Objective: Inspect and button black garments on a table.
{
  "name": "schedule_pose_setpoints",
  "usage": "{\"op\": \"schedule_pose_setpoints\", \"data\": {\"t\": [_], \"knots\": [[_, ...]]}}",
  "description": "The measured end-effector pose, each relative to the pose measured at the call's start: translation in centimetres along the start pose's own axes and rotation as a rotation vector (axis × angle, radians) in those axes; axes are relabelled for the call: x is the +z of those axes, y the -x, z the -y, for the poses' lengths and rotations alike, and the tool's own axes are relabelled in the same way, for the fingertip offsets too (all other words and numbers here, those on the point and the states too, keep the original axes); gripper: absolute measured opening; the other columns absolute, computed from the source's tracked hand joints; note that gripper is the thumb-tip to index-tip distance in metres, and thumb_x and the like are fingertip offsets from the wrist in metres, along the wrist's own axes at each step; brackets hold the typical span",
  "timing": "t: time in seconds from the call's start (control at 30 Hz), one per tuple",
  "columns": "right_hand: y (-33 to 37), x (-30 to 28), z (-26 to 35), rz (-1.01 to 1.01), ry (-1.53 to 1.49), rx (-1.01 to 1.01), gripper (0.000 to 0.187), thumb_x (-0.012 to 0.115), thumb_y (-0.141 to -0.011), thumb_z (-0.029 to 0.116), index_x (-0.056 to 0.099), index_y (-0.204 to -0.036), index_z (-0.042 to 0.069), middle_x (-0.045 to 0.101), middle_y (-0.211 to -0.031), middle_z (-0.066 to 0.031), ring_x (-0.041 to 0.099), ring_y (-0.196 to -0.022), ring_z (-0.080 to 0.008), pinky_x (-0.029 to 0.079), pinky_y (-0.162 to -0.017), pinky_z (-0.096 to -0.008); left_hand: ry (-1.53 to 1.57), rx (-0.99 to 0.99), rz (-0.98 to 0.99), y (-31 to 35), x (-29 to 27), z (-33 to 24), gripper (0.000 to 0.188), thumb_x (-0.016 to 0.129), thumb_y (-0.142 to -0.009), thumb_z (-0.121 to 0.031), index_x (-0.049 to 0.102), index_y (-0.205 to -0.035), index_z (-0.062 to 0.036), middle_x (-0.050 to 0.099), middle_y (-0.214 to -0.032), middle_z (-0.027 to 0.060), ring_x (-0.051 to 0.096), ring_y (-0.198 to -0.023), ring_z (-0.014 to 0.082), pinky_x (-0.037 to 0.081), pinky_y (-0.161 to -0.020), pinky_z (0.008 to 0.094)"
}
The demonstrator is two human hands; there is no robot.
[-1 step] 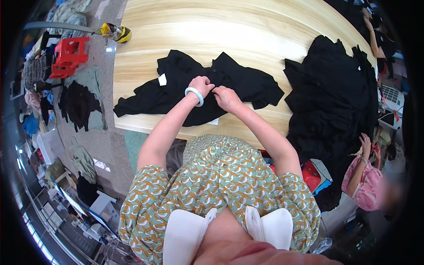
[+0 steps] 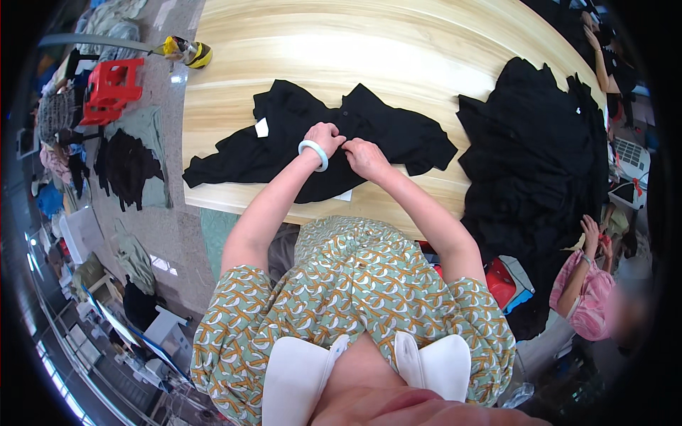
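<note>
Barely shifted, left hand [image 2: 324, 135] and right hand [image 2: 365, 157] seemingly pinch the black garment [image 2: 405, 131], long axis running left to right.

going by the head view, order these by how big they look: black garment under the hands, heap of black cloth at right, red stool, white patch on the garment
Largest to smallest:
1. heap of black cloth
2. black garment
3. red stool
4. white patch
</note>
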State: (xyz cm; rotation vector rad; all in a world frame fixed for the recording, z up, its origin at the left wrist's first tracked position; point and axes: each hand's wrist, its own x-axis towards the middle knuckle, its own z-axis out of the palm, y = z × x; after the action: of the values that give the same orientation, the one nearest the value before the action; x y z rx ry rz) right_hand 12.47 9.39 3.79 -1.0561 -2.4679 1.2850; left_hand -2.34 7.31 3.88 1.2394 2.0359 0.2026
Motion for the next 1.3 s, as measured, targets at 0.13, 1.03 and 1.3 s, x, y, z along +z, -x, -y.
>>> {"op": "schedule_pose_setpoints", "data": {"t": [0.13,1.03,1.3], "knots": [[0.0,-0.2,0.3,0.052,0.047,0.064,0.018,0.047,-0.073,0.005,0.060,-0.085,0.001,0.059,-0.082,-0.0188,0.058,-0.077,-0.0352,0.046,-0.073,-0.0420,-0.070,0.026,-0.028,-0.2,1.1,-0.1,0.022,0.067,-0.067,-0.024,0.065,-0.078,-0.0046,0.063,-0.076,0.0131,0.060,-0.075,0.0283,0.048,-0.070,0.0349],[-3.1,-1.7,0.2,-0.275,-0.519,0.430,0.017,0.057,-0.082,0.018,0.058,-0.090,0.003,0.058,-0.067,0.0013,0.050,-0.061,-0.0061,0.042,-0.060,-0.0201,1.068,-0.358,0.079,2.5,0.1,-1.5,0.030,0.058,-0.082,-0.032,0.054,-0.063,-0.0097,0.040,-0.049,-0.0039,0.034,-0.039,0.0046,0.023,-0.036,0.0235],[-3.0,-0.8,4.7,-0.474,-0.236,-0.148,0.011,0.056,-0.080,0.013,0.056,-0.089,0.006,0.060,-0.072,-0.0133,0.062,-0.062,-0.0273,0.049,-0.053,-0.0320,1.517,-0.415,-0.002,1.8,2.3,-2.1,0.033,0.047,-0.084,-0.037,0.055,-0.066,-0.0115,0.044,-0.052,-0.0008,0.036,-0.038,0.0105,0.023,-0.035,0.0277]]}}
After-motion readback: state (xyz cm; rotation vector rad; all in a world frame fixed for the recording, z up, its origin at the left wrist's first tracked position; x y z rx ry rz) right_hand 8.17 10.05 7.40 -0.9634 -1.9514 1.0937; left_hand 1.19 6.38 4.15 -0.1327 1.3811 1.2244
